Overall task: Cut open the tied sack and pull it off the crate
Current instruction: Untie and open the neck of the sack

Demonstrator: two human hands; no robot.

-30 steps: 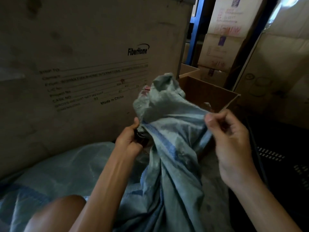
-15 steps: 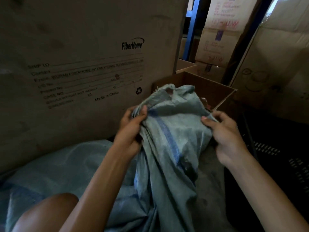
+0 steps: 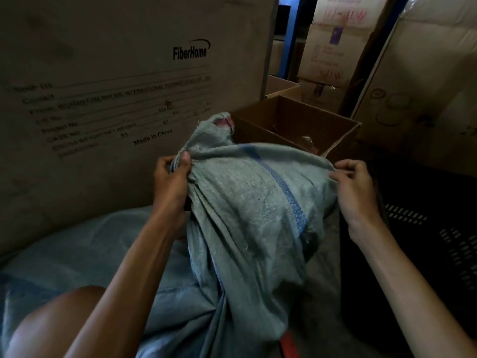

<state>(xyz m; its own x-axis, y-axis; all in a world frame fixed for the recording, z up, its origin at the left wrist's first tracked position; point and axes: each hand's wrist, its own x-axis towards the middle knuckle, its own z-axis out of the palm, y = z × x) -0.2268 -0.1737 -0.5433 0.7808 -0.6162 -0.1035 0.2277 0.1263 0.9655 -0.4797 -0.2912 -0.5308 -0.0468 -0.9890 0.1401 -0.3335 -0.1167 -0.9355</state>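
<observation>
A grey-blue woven sack [image 3: 245, 210] with a blue stripe is stretched between my hands in the middle of the view. My left hand [image 3: 171, 184] grips a bunched fold at the sack's upper left edge, with something dark showing under the palm. My right hand [image 3: 355, 192] pinches the sack's right edge. The cloth drapes down over a bulky shape between my arms; what lies under it is hidden. A pinkish patch [image 3: 223, 122] shows at the sack's top tip. A red bit [image 3: 287, 342] peeks out at the bottom.
A big cardboard box [image 3: 116, 86] printed "FiberHome" stands close on the left. An open cardboard box [image 3: 296, 120] sits just behind the sack. A dark slotted plastic crate [image 3: 426, 228] is at the right. More stacked cartons [image 3: 333, 34] fill the back. Another pale sack [image 3: 77, 254] lies at lower left.
Both hands have moved apart and lower, spreading the sack wide. The bunched top that stood upright has flattened and now drapes across between the hands.
</observation>
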